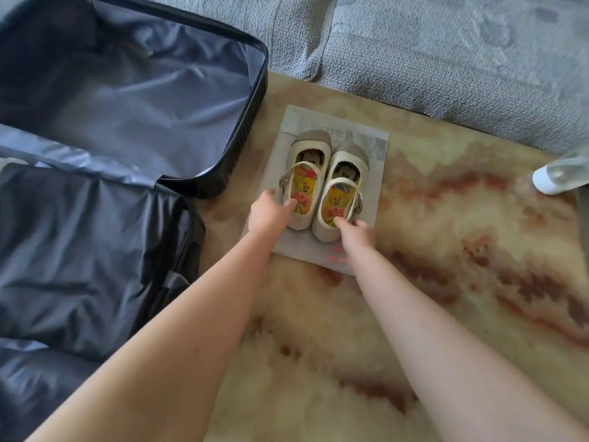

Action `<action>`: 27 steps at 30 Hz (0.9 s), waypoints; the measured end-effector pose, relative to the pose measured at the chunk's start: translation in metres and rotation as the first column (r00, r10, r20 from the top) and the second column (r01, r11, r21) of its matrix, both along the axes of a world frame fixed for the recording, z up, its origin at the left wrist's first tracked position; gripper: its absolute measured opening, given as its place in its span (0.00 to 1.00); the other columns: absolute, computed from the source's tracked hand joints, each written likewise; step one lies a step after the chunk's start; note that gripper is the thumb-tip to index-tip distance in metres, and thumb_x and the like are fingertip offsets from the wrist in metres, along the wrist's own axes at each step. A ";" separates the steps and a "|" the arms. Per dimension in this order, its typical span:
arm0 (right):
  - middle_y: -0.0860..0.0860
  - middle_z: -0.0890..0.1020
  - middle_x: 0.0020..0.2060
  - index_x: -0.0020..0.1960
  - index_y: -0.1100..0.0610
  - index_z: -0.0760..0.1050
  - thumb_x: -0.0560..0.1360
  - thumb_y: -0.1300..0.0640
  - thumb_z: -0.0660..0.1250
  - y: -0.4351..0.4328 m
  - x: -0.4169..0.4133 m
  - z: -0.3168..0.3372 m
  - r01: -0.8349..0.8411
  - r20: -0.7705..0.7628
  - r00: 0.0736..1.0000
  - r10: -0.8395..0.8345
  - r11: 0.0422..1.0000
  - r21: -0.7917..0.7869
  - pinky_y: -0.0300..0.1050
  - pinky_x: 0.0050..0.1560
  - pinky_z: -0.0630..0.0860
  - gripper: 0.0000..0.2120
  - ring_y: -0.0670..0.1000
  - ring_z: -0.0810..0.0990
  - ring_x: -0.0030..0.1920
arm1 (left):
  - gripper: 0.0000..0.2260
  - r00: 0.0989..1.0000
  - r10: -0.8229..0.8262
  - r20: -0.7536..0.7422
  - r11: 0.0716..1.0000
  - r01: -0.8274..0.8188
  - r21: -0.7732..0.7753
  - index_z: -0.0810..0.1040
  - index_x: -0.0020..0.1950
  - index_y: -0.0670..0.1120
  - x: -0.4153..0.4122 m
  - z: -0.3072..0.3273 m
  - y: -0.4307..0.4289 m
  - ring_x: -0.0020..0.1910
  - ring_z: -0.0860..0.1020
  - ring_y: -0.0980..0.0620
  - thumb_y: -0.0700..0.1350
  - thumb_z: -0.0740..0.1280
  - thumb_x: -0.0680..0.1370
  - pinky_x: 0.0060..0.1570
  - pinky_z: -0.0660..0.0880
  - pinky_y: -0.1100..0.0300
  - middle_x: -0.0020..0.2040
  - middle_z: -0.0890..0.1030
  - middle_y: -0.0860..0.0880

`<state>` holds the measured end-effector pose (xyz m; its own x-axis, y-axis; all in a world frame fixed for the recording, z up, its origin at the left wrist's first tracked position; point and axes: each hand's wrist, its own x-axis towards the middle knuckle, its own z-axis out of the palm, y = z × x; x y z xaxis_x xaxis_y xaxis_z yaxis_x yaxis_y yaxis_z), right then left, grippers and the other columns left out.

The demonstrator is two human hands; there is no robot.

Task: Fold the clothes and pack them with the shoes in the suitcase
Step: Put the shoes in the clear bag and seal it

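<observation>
Two cream strap shoes with yellow flowered insoles stand side by side, toes pointing away, on a sheet of paper (377, 199) on the rug. My left hand (271, 213) grips the heel of the left shoe (306, 173), thumb inside on the insole. My right hand (358, 232) grips the heel of the right shoe (342, 189), a finger inside it. The open dark suitcase (258, 100) lies to the left, its grey-blue lining bare in the far half; a dark zipped cover lies over the near half (95, 250).
A grey-blue quilted bed or sofa cover (446, 52) runs along the far side. The rug (446, 250) is cream with red-brown patches. A clear bottle with a white cap (554, 177) lies at the right edge.
</observation>
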<state>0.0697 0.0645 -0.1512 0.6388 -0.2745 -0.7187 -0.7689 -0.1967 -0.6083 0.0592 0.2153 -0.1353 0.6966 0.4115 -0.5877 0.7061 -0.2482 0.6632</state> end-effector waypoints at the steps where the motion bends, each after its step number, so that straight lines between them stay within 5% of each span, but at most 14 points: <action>1: 0.54 0.80 0.53 0.62 0.56 0.75 0.73 0.50 0.68 0.001 0.002 -0.005 -0.004 0.019 1.000 0.005 1.000 -0.028 0.59 0.50 0.80 0.20 0.58 0.79 0.50 | 0.29 1.000 0.029 0.004 0.999 -0.029 -0.018 0.63 0.74 0.48 0.002 -0.004 0.000 0.50 0.79 0.48 0.53 0.68 0.76 0.51 0.80 0.49 0.63 0.75 0.45; 3: 0.54 0.81 0.49 0.56 0.57 0.77 0.73 0.54 0.67 0.002 0.005 -0.013 0.007 0.064 0.998 -0.002 0.997 -0.072 0.54 0.47 0.81 0.13 0.57 0.80 0.46 | 0.28 0.998 0.051 0.022 0.997 -0.049 -0.064 0.66 0.73 0.48 0.006 -0.010 -0.002 0.40 0.77 0.54 0.49 0.70 0.74 0.43 0.81 0.53 0.60 0.76 0.46; 5: 0.53 0.81 0.45 0.53 0.56 0.78 0.73 0.57 0.67 0.002 0.006 -0.018 0.042 0.094 0.995 -0.037 0.998 -0.050 0.50 0.42 0.80 0.09 0.56 0.80 0.44 | 0.27 0.999 0.027 0.035 0.995 -0.023 -0.096 0.68 0.72 0.48 0.011 -0.013 -0.004 0.41 0.77 0.53 0.44 0.70 0.74 0.37 0.81 0.56 0.58 0.77 0.47; 9: 0.49 0.80 0.36 0.48 0.57 0.80 0.72 0.62 0.66 -0.003 0.000 -0.019 0.087 0.136 0.986 -0.093 0.995 0.049 0.46 0.46 0.79 0.06 0.52 0.79 0.40 | 0.24 0.993 0.101 0.060 0.980 -0.089 -0.176 0.71 0.71 0.48 0.009 -0.013 -0.006 0.40 0.82 0.47 0.37 0.63 0.74 0.42 0.82 0.54 0.47 0.81 0.48; 12: 0.50 0.82 0.39 0.42 0.54 0.79 0.72 0.65 0.65 -0.009 -0.004 -0.004 0.064 0.191 0.979 -0.078 0.995 0.080 0.55 0.51 0.80 0.07 0.51 0.78 0.42 | 0.22 0.987 0.127 0.096 0.978 -0.108 -0.177 0.74 0.68 0.48 0.000 -0.006 -0.007 0.39 0.83 0.48 0.36 0.63 0.74 0.42 0.82 0.56 0.44 0.83 0.48; 14: 0.47 0.81 0.39 0.45 0.52 0.78 0.72 0.67 0.65 -0.013 -0.012 0.008 0.061 0.221 0.972 -0.084 0.992 0.112 0.57 0.50 0.81 0.11 0.51 0.79 0.45 | 0.23 0.983 0.134 0.128 0.976 -0.108 -0.192 0.75 0.67 0.48 -0.012 -0.001 -0.010 0.40 0.83 0.49 0.35 0.63 0.73 0.44 0.82 0.52 0.44 0.83 0.48; 17: 0.43 0.80 0.39 0.58 0.55 0.78 0.73 0.69 0.63 -0.022 -0.032 0.028 0.067 0.251 0.962 -0.105 0.986 0.155 0.43 0.39 0.82 0.17 0.48 0.80 0.42 | 0.23 0.974 0.162 0.156 0.961 -0.120 -0.248 0.74 0.68 0.47 -0.039 0.010 -0.015 0.43 0.82 0.48 0.33 0.63 0.73 0.45 0.81 0.50 0.45 0.83 0.47; 19: 0.45 0.81 0.40 0.64 0.57 0.76 0.73 0.70 0.63 -0.029 -0.050 0.037 0.056 0.257 0.961 -0.101 0.983 0.175 0.43 0.38 0.82 0.21 0.50 0.81 0.43 | 0.23 0.972 0.163 0.168 0.965 -0.122 -0.232 0.74 0.68 0.48 -0.060 0.013 -0.021 0.46 0.82 0.48 0.35 0.64 0.73 0.46 0.81 0.50 0.45 0.82 0.49; 27: 0.49 0.83 0.48 0.64 0.56 0.76 0.73 0.69 0.64 -0.050 -0.131 0.042 0.011 0.219 0.975 -0.048 0.986 0.164 0.45 0.41 0.82 0.21 0.51 0.83 0.46 | 0.23 0.971 0.189 0.148 0.959 -0.150 -0.239 0.76 0.66 0.52 -0.139 0.019 -0.043 0.45 0.83 0.51 0.35 0.64 0.73 0.47 0.81 0.50 0.47 0.84 0.51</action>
